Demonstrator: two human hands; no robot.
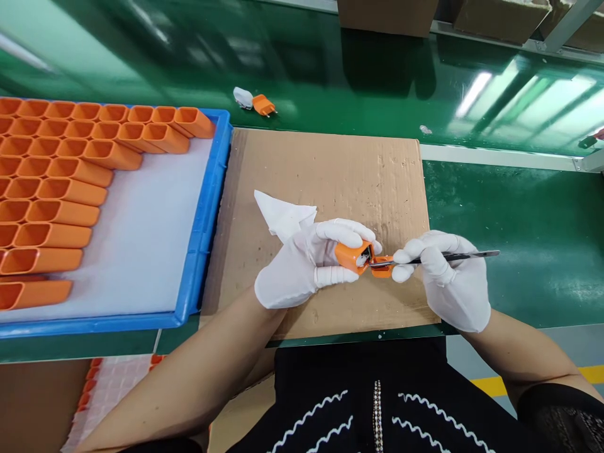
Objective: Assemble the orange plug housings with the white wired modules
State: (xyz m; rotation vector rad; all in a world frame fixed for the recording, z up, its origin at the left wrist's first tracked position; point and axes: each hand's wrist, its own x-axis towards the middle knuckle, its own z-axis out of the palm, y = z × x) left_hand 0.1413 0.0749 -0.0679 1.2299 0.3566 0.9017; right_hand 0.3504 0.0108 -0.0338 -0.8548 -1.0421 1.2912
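Observation:
Both my hands wear white gloves and are over a brown cardboard sheet [330,176]. My left hand [321,261] grips an orange plastic housing [349,256] whose open end faces right, with dark and whitish parts visible inside. Beside that opening is a smaller orange piece [382,269], close to the housing; whether they are joined I cannot tell. Pinched in my right hand [441,267] is a slim dark metal tool, apparently tweezers [472,255], its tip at the housing's opening. A white cloth [285,214] lies behind my left hand.
At the left, a blue tray [202,220] holds rows of hollow orange sleeves [66,242] on a white liner. An orange plug piece [264,105] and a white piece [243,97] lie beyond the cardboard on the green table [514,233]. Cardboard boxes [387,16] stand at the back.

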